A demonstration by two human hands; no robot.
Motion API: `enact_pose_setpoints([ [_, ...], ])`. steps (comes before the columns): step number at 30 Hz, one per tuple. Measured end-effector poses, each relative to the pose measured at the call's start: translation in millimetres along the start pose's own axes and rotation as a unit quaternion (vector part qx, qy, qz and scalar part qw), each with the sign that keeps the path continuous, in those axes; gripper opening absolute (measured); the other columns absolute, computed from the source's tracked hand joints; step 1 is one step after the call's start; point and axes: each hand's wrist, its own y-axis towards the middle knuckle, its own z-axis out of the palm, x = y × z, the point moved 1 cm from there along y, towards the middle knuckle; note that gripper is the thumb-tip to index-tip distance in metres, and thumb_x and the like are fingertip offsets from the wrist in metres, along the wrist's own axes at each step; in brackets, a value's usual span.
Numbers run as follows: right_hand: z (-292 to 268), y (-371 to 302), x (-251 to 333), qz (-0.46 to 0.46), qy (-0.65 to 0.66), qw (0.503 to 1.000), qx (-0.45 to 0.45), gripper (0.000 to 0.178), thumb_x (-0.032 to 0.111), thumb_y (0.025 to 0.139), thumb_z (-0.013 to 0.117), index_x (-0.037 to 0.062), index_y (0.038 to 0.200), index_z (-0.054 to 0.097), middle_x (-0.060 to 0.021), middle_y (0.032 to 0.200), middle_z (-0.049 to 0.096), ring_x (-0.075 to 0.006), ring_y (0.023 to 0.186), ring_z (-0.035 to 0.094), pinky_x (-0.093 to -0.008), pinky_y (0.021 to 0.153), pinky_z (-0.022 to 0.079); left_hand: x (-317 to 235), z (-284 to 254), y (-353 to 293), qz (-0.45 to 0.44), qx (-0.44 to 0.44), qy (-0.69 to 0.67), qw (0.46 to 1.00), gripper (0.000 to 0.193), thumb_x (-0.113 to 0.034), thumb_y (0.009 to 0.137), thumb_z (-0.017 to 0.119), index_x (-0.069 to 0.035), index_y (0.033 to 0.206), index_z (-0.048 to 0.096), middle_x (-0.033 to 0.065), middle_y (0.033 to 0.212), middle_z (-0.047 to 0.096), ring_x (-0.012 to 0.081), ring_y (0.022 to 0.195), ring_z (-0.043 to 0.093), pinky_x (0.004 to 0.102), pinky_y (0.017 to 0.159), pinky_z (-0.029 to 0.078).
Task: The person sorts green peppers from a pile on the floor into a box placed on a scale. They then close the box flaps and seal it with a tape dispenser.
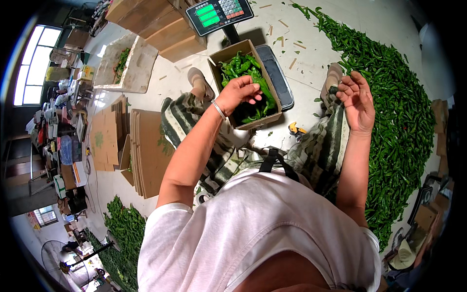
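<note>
My left hand (pixel 239 95) is over an open cardboard box (pixel 271 119), fingers bent into a pinch. Beside its thumb and fingertips lies a long green pepper (pixel 268 96), which it appears to grip. More green peppers (pixel 237 65) fill the box below. The box rests on the dark platform of a digital scale (pixel 276 73), between my feet. Raised over my right knee, my right hand (pixel 358 103) has its palm turned up and its fingers loosely bent apart. A small dark thing beside its fingertips is too unclear to name.
A large heap of green peppers (pixel 396 131) covers the floor at right. The scale's display (pixel 220 14) stands beyond the box. A yellow-and-black tool (pixel 296 129) lies near my right leg. Flattened cartons (pixel 148 153) and a white foam box (pixel 104 73) are at left.
</note>
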Motion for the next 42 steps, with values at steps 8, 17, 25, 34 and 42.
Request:
enact_pose_setpoints([
  [8,5.0,3.4,-14.9,0.023,0.013,1.0,0.013,0.05,0.022,0.09,0.056,-0.0048,0.129,0.041,-0.0222,0.117,0.055,-0.0293,0.104,0.057,-0.0398,0.089,0.047,-0.8,-66.3,-10.6,0.141,-0.283,0.257,0.913,0.034,-0.02,0.087,0.062,-0.003,0.115,0.059,0.0108,0.086,0.068,0.015,0.073,0.065,0.0297,0.066,0.051],
  [17,-20.1,-1.7,16.3,-0.085,0.106,0.99,0.037,0.052,0.024,0.089,0.057,0.0022,0.133,0.04,-0.0173,0.124,0.051,-0.0267,0.107,0.053,-0.0373,0.088,0.046,30.1,-17.9,50.5,0.125,-0.162,0.591,0.78,0.061,-0.044,0.085,0.06,-0.011,0.134,0.046,0.0228,0.141,0.037,0.0376,0.129,0.036,0.0402,0.105,0.031],
  [25,-224.6,-237.1,111.5,-0.09,-0.192,0.934,-0.287,0.048,0.026,0.089,0.058,0.0055,0.131,0.045,-0.0123,0.112,0.058,-0.0215,0.093,0.056,-0.0333,0.078,0.047,110.9,-33.7,47.0,0.063,0.186,0.706,0.681,0.093,-0.036,0.085,0.059,-0.01,0.148,-0.003,0.0291,0.15,-0.005,0.0395,0.14,-0.012,0.0593,0.106,-0.009],
  [34,-196.4,-432.3,-68.7,0.391,-0.637,0.534,-0.395,0.07,0.034,0.077,0.074,0.0111,0.135,0.044,-0.0179,0.133,0.047,-0.0312,0.122,0.046,-0.0424,0.095,0.044,136.7,-85.7,49.6,0.134,0.176,0.767,0.603,0.103,-0.028,0.074,0.065,-0.025,0.147,-0.008,0.029,0.148,-0.016,0.059,0.132,-0.006,0.0616,0.107,0.008],
  [42,-163.8,-380.1,-129.9,0.607,-0.619,0.431,-0.25,0.111,0.055,0.063,0.077,0.0406,0.146,0.004,-0.0099,0.154,-0.005,-0.0456,0.137,0.007,-0.0699,0.088,0.039,79.8,-30.1,24.1,0.107,0.128,0.532,0.83,0.074,-0.017,0.083,0.065,-0.019,0.146,0.026,0.0231,0.152,0.003,0.0378,0.14,0.011,0.043,0.109,0.023],
])
